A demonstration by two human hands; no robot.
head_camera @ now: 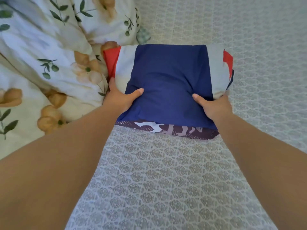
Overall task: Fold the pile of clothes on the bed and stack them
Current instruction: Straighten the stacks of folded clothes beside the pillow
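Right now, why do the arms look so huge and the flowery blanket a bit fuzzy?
Head view: the wide-angle lens stretches the near forearms at the frame's bottom; the cream flower-print duvet is smeared, likely motion blur; the folded navy-blue garment looks sharper; soft, even light, no glare.

The floral duvet (49, 63) crowds in touching the folded stack's (167, 83) left side. Right of the stack and nearer me, the patterned sheet (157, 171) lies flat.

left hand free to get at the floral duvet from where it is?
Probably not yet. The left hand grips the folded stack's navy top garment, thumb on top. The floral duvet lies right beside it with nothing between, so once that grip lets go, it looks reachable.
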